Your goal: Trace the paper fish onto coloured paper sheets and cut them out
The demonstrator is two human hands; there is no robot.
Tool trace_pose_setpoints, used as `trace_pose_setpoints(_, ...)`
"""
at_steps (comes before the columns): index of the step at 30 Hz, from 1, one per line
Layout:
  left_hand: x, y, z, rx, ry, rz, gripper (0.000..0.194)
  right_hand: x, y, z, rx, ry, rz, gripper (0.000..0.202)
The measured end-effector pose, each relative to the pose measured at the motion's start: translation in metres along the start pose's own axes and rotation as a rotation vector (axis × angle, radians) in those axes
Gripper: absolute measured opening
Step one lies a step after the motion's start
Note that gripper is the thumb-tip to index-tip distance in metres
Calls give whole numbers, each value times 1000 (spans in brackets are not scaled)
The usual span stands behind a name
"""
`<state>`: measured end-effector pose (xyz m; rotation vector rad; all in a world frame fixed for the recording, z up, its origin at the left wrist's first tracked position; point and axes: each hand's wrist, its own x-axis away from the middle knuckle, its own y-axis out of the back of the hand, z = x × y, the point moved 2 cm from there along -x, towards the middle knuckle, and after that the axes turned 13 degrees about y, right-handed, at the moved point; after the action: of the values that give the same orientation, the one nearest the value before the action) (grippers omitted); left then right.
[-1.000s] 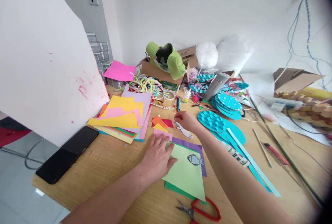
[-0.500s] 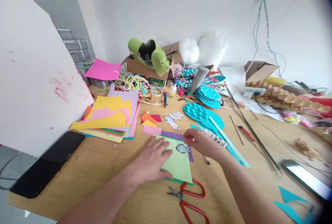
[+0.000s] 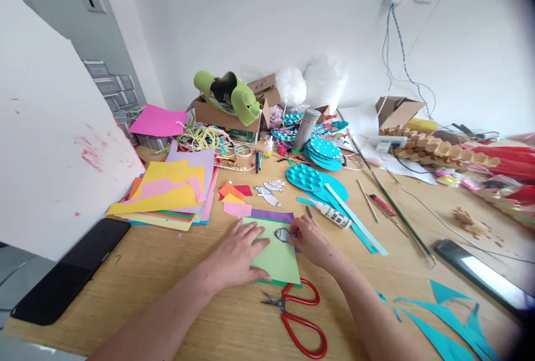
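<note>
My left hand [image 3: 239, 254] lies with spread fingers on the left part of a light green paper sheet [image 3: 273, 261]. Under that sheet, edges of darker green and purple paper [image 3: 278, 215] show. A small grey paper fish [image 3: 282, 234] with a dark outline rests on the green sheet near its upper right. The fingers of my right hand [image 3: 311, 242] are pinched together over the tail end of this fish, partly hiding it. Just below the sheet, red-handled scissors [image 3: 283, 304] lie with parted blades. A white glue bottle [image 3: 336, 216] and a pen [image 3: 309, 212] lie beyond my right hand.
Stacked coloured paper [image 3: 167, 188] and a black phone [image 3: 71, 272] are at left. More paper fish [image 3: 268, 196] lie ahead, with turquoise ovals [image 3: 307, 178] beside them. Turquoise scraps [image 3: 438, 327] and another phone [image 3: 480, 272] are at right. A steel flask [image 3: 306, 130] stands behind.
My right hand has come down from the sheet's upper right corner to the fish's tail. My left hand keeps its place on the paper. The whole view has shifted slightly.
</note>
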<state>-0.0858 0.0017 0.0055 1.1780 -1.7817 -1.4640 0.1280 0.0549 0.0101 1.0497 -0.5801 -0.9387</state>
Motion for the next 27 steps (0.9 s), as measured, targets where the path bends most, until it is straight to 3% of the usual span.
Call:
trace_pose_setpoints(7,-1,1,-7,-5,31,-20,53,4,1,6,-34,12,-113,11)
trace_pose_setpoints(11,-1,-2,-14,-46,71,-39,42,3,0,4,-193,40,-187,10)
trace_pose_setpoints(15,-3,-3,-20,-94,98,-33,37,1,2,-10,-448,19,-475,4)
trace_pose_setpoints(17,-6,0,-23,-120,98,-21,35,1,5,-19,-583,-22,-640,14)
trace_pose_setpoints(19,-11,4,-27,-140,97,-6,30,1,6,-26,-720,-53,-720,25)
trace_pose_setpoints(22,-19,7,-36,-151,135,10,23,-1,5,-27,-871,-59,-685,37)
trace_pose_setpoints(27,-26,1,-48,-205,255,-64,12,-3,-3,-11,-972,-58,-541,39)
